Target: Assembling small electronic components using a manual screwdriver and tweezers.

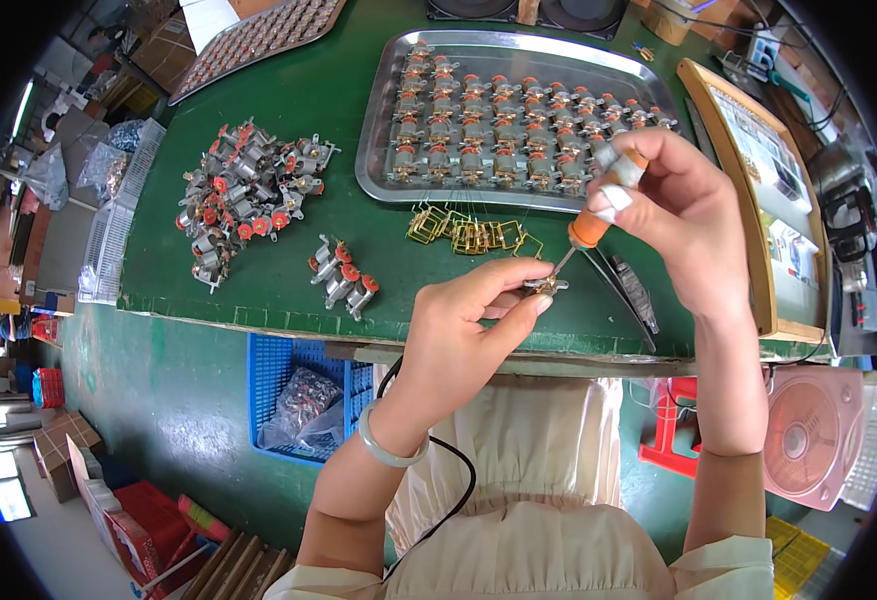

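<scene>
our left hand point(463, 325) pinches a small brass part point(546, 286) | our right hand point(673, 205) grips an orange-handled screwdriver point(598, 210) | green bench point(358, 225)

Tray point(378, 175): polished metal, glossy, reflective rim. Bench top point(358, 100): matt green covering, worn along front edge. Screwdriver point(603, 205): orange and white plastic handle, smooth; bare metal shaft. Small part point(546, 287): brass-coloured metal, shiny. Wire frames point(468, 233): gold-toned metal. Crate point(270, 370): blue plastic lattice. Bangle point(386, 450): pale, smooth, glassy
</scene>
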Tool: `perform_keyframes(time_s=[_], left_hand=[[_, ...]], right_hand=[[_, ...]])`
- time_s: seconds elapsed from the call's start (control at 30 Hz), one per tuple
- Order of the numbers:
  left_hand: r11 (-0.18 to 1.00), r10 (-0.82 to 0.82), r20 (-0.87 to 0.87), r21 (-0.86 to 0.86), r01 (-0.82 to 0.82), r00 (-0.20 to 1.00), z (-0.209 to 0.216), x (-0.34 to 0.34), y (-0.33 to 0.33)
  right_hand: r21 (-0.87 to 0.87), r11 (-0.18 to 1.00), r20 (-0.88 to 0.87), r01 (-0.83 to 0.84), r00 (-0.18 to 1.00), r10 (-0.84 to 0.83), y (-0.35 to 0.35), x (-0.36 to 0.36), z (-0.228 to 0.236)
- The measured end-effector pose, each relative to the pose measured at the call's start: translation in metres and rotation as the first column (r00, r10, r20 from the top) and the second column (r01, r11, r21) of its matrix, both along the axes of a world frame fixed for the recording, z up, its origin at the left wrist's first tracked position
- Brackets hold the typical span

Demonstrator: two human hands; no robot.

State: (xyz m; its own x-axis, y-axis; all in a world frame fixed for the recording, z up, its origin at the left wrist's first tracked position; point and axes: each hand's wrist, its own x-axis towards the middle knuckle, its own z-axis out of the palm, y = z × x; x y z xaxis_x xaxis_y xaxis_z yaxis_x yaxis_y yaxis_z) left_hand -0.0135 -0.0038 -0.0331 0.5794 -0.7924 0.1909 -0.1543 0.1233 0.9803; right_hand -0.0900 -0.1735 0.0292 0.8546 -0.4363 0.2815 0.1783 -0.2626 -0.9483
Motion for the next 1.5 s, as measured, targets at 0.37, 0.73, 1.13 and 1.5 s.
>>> perform_keyframes(time_s=[0.37, 0.73, 1.13, 1.5], left_hand=[[1.000, -0.008, 0.001, -0.011, 0.008, 1.000, -0.001, 0.001, -0.001], [0.979, -0.132, -0.404, -0.195, 0.056, 0.905, 0.015, 0.002, 0.007], [0.966, -0.235, -0.573, -0.227, 0.124, 0.785, 0.020, -0.002, 0.007], [0.959, -0.256, -0.499, -0.239, 0.152, 0.828, 0.021, -0.006, 0.008]], right_hand=[[-0.040, 0.984, -0.010, 0.175, 0.984, -0.175, 0.018, 0.005, 0.000], [0.593, 0.804, -0.165, 0.036, 0.983, 0.079, 0.048, -0.041, -0.021], [0.739, 0.672, 0.113, -0.050, 0.992, -0.050, 0.060, -0.033, -0.035], [0.767, 0.640, 0.121, -0.046, 0.990, -0.074, 0.051, -0.042, -0.040]])
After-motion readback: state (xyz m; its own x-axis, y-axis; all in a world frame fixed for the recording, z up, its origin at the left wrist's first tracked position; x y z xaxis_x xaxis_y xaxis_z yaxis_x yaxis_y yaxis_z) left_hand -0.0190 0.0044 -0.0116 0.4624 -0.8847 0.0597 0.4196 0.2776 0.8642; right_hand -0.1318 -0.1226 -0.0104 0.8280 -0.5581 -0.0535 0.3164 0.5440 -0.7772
